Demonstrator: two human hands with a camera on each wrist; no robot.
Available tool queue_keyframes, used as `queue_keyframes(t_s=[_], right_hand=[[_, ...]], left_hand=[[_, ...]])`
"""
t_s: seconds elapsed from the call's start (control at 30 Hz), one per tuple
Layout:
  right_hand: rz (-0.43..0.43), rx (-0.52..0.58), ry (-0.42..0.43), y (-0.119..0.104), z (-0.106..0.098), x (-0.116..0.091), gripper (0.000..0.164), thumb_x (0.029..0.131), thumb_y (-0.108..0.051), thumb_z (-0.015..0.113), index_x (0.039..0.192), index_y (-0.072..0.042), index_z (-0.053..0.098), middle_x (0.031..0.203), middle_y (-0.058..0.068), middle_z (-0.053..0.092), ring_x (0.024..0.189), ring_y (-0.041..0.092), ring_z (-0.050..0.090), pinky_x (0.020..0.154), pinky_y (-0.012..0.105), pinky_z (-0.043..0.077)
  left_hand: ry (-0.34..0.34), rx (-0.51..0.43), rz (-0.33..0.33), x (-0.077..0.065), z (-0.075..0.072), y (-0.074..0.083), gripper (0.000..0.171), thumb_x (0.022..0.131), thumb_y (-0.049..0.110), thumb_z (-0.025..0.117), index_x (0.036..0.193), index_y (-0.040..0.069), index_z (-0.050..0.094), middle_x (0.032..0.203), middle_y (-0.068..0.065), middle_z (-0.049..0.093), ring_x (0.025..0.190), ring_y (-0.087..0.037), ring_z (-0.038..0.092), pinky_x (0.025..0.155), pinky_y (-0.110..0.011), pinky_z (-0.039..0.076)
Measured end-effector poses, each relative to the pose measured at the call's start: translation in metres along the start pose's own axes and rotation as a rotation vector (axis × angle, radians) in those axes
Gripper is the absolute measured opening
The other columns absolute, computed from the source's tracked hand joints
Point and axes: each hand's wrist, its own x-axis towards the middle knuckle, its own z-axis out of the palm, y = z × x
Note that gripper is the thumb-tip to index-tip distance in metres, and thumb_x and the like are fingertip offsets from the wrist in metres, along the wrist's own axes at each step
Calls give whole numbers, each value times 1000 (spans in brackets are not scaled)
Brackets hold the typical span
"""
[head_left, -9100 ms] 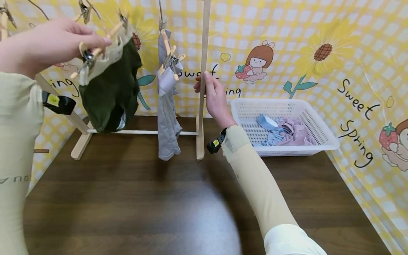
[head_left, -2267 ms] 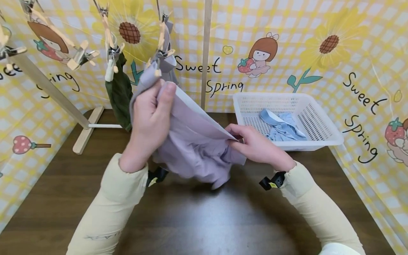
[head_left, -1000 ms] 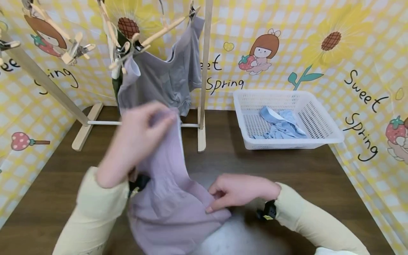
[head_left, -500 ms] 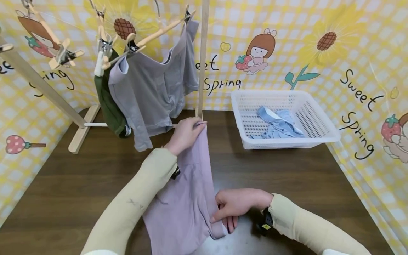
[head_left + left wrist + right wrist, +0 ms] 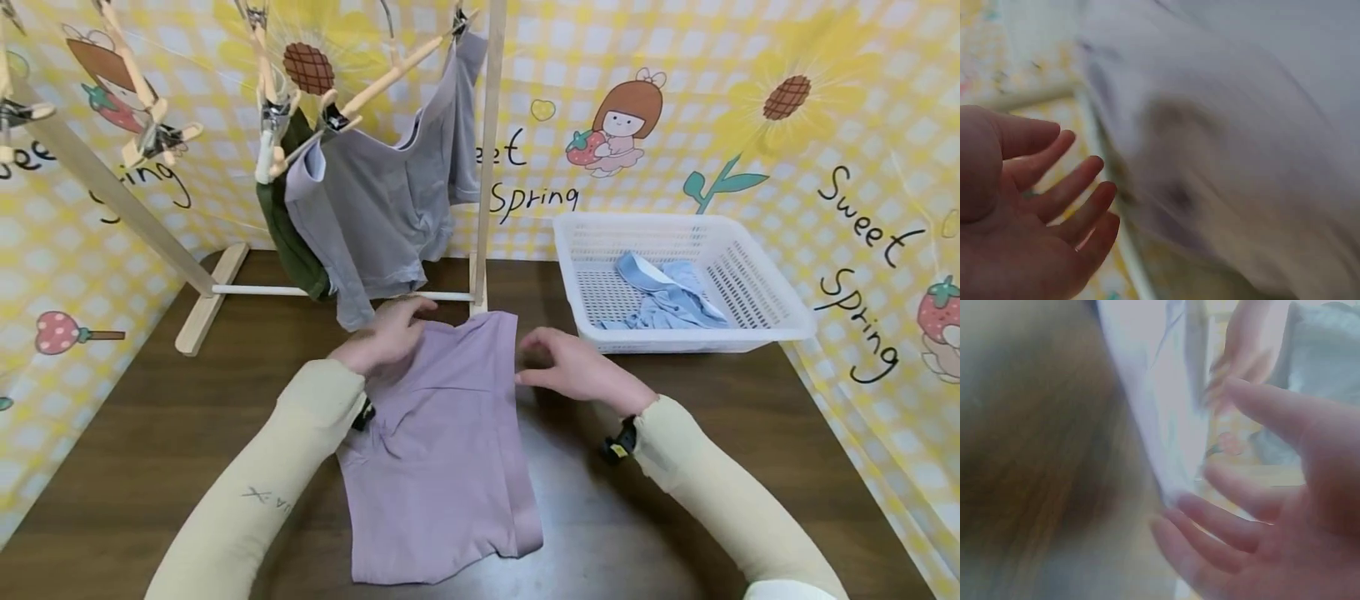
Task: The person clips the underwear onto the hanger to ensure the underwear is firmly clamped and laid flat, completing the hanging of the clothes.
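A pair of lilac underpants (image 5: 442,467) lies spread on the brown table, its waistband along the right side. My left hand (image 5: 386,335) is over the far left edge of the cloth. In the left wrist view its fingers (image 5: 1088,212) are spread and loosely bent, with nothing between them. Just right of the waistband's far end is my right hand (image 5: 573,367), holding nothing. Its relaxed fingers (image 5: 1222,525) show beside the blurred cloth edge in the right wrist view.
A wooden rack (image 5: 491,167) stands behind, where grey underpants (image 5: 382,192) and a dark green garment (image 5: 288,242) hang from clip hangers (image 5: 390,75). At the back right, a white basket (image 5: 690,337) holds a light blue garment (image 5: 667,292).
The lilac underpants came from the basket, were stretched between both hands, then laid flat and let go. My right hand has moved away to the far end; my left hand has drawn left.
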Motion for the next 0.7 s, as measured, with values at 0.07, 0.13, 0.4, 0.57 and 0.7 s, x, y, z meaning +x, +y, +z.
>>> queue_keyframes(t_s=[0.07, 0.13, 0.4, 0.57, 0.7], right_hand=[[-33, -47, 8, 3, 6, 15, 67, 86, -34, 83, 139, -1, 56, 136, 17, 58, 125, 33, 53, 106, 46, 42], [-67, -89, -31, 4, 14, 29, 83, 85, -35, 84, 149, -1, 45, 151, 21, 44, 138, 39, 39, 113, 50, 33], [0, -153, -193, -2, 18, 32, 110, 77, -38, 89, 160, -6, 25, 161, 14, 32, 145, 39, 27, 115, 54, 28], [18, -192, -199, 0, 10, 18, 110, 75, -40, 91, 159, -6, 27, 153, 17, 38, 138, 38, 35, 111, 51, 34], [70, -144, -46, 7, 9, 24, 79, 92, -30, 77, 154, -1, 38, 143, 23, 43, 132, 38, 39, 110, 49, 35]], left_hand=[[-30, 16, -1, -7, 1, -15, 47, 99, 12, 60, 144, 0, 53, 144, -26, 49, 134, -45, 42, 111, -53, 33], [-64, 18, 11, -13, 3, -25, 53, 95, 16, 69, 143, 0, 53, 140, -30, 46, 129, -47, 44, 108, -55, 35], [-133, -51, 101, -30, 13, -18, 42, 81, 7, 78, 119, -3, 61, 105, -15, 56, 97, -29, 55, 88, -42, 46], [-75, -75, 106, -39, 10, -16, 15, 92, 11, 73, 105, 4, 70, 91, -4, 66, 84, -21, 59, 77, -39, 48], [73, -166, 67, -39, 5, -22, 11, 99, 11, 65, 101, 3, 72, 91, -5, 68, 83, -22, 60, 76, -38, 48]])
